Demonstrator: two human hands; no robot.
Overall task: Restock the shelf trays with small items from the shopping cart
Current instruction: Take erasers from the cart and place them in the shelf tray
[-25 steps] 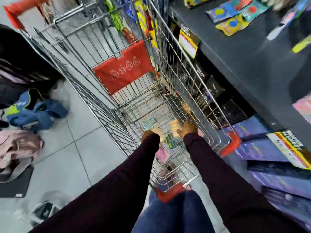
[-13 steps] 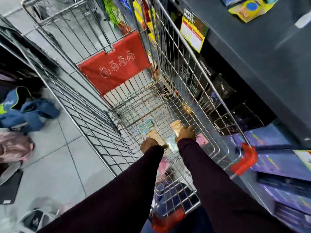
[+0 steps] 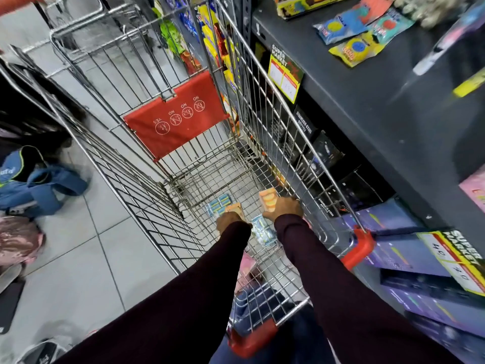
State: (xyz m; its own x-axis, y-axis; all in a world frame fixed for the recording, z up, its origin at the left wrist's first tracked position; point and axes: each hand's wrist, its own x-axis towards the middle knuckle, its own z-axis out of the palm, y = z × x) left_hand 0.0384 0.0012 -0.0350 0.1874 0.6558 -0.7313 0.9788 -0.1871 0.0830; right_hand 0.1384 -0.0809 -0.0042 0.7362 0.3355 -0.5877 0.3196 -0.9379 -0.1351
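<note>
Orange and cream, the small packet (image 3: 267, 200) sits just past your right hand (image 3: 283, 208), its near end caught in your grip and its far end poking out toward the cart's front. Your left hand (image 3: 228, 222) is clenched on a second packet of the same orange kind (image 3: 234, 208), which shows just above your knuckles. Between your two wrists a pale blue packet (image 3: 263, 230) lies flat on the wire floor of the shopping cart (image 3: 210, 177), and another blue packet (image 3: 218, 205) lies just beyond your left hand, touching or nearly touching the orange one it holds. The blue ones are flat and striped; their print is too blurred to read. Both your arms reach down and forward over the cart's near rim in dark maroon sleeves (image 3: 328, 279), hands low in the basket near its right wall. Your right hand is beside the wire side facing the dark shelf (image 3: 367, 106).
</note>
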